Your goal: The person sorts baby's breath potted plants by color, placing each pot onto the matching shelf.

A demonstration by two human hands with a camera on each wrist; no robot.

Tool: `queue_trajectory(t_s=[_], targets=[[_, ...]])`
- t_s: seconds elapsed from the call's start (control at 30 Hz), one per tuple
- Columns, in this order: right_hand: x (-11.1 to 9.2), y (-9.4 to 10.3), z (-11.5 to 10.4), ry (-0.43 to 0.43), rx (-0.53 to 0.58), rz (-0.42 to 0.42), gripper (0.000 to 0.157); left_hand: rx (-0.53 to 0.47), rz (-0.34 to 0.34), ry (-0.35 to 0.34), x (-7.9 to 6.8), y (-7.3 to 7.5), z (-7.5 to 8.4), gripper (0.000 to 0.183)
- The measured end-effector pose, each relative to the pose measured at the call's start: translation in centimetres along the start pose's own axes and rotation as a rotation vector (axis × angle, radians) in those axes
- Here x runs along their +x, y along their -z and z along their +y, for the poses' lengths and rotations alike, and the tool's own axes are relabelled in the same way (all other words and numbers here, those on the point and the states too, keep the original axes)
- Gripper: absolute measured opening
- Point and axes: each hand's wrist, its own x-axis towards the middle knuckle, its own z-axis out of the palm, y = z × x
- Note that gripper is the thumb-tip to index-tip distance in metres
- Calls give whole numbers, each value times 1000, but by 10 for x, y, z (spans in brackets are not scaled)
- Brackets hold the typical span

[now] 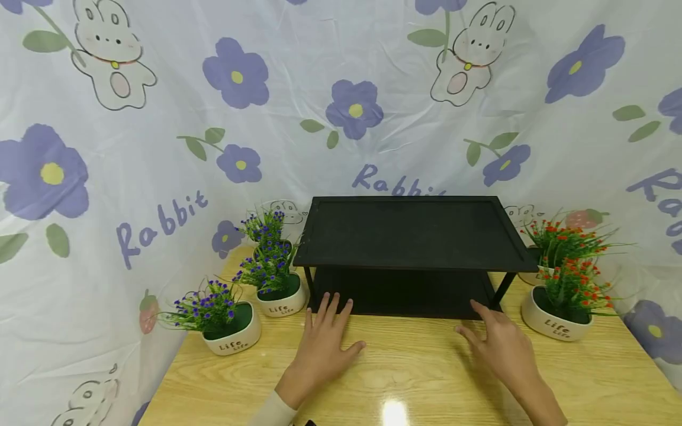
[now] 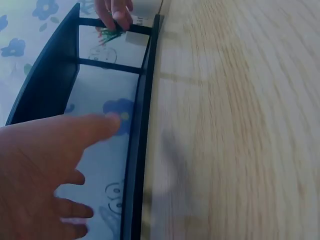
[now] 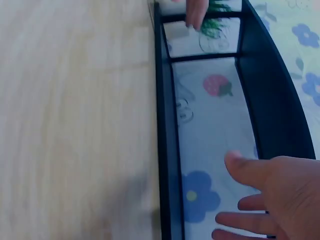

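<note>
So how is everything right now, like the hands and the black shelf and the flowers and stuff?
Black two-tier shelf: standing upright
Left hand: open, fingers spread, at the shelf's front
Right hand: open, holding nothing, thumb apart from fingers
Purple-flowered potted plants: all three upright
Orange-red-flowered potted plants: both upright, rear one partly hidden
Wooden table: shiny, reflecting light
Rabbit-print cloth: hanging, creased

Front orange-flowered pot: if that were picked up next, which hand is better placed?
Probably the right hand: it is near the right front corner of the black shelf, close to that pot. The left hand is across at the shelf's left end, nearer the purple-flowered pots.
</note>
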Motion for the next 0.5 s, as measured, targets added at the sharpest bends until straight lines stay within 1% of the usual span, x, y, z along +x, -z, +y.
queue_trajectory(t_s=[0.07,0.1,0.17,0.27,0.3,0.37,0.43,0.5], targets=[[2,2,6,-3,36,64,50,-28,58,0,0,2,-4,78],[3,3,10,-10,62,93,43,-50,100,-2,0,3,-7,71],[4,5,19,-30,104,155,30,-81,194,-2,0,6,-12,52],[6,8,33,-75,148,232,19,-126,330,12,0,12,-21,22],[7,10,37,-99,156,250,17,-140,369,13,0,14,-24,15],[10,12,43,-145,170,272,16,-170,429,15,0,18,-32,6],[11,15,48,-198,181,277,18,-192,474,18,0,22,-40,4],[13,17,52,-253,201,264,24,-210,514,15,-3,25,-48,5]])
